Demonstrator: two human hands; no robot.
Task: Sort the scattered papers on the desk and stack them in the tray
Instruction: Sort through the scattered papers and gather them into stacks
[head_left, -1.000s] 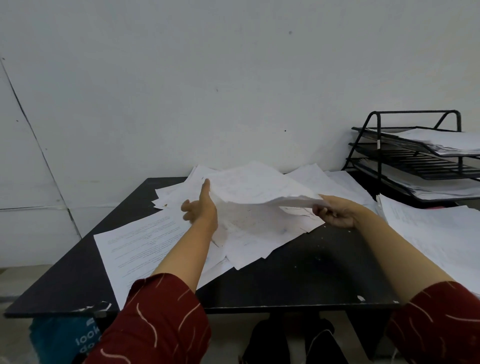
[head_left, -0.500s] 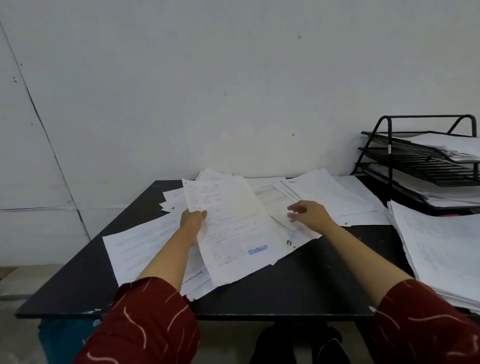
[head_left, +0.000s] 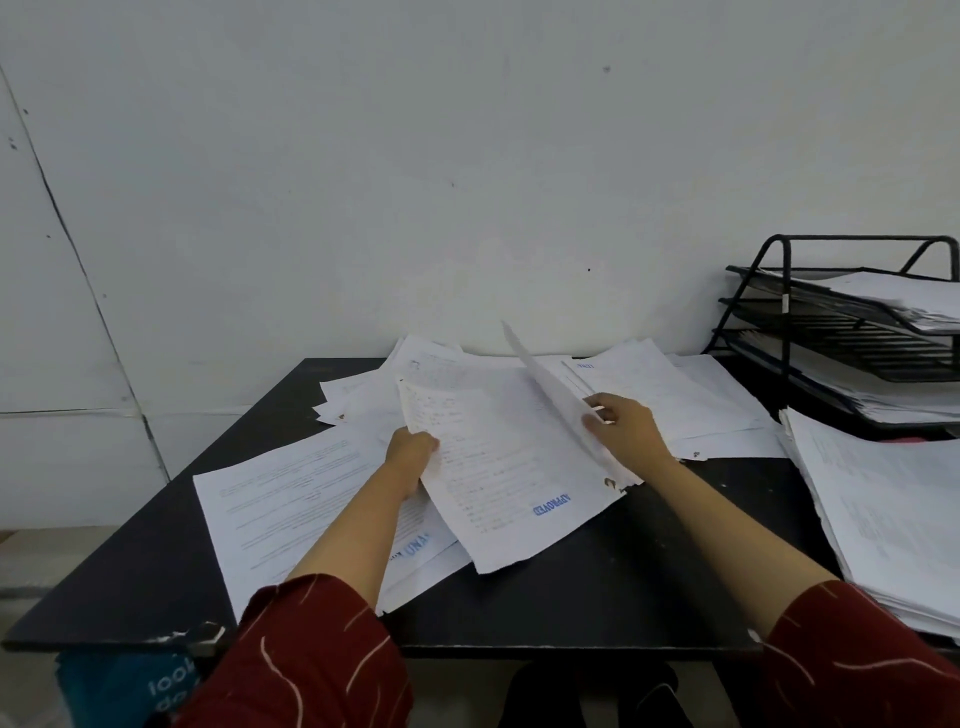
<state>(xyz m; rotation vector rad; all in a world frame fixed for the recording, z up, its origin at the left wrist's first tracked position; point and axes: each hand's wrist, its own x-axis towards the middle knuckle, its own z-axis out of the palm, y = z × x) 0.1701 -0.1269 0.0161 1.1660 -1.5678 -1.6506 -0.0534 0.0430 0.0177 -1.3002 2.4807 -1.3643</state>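
item: your left hand (head_left: 413, 452), nearest of the two, gripped the left edge of a white printed sheet stamped "approved" in blue (head_left: 511, 467); fingers curled round the margin, thumb hidden from view. the sheet lay tilted, its long axis running from near right to far left, stamped end toward you.

item: your right hand (head_left: 631, 428), a little farther out, pinched a second white sheet, lifted edge-on (head_left: 550, 389), rising toward the wall from the first sheet's right edge. half a second before, that hand lay on the flat papers and nothing was raised.

item: the scattered white papers (head_left: 670, 395) covered the far half of the black desk (head_left: 597, 587), beyond both hands.

item: a thick stack of white pages (head_left: 893, 514) sat at the desk's right edge.

item: the black wire three-tier tray (head_left: 831, 322), farthest, stood right of and beyond your right hand, the nearer one; its upper tier already held paper.
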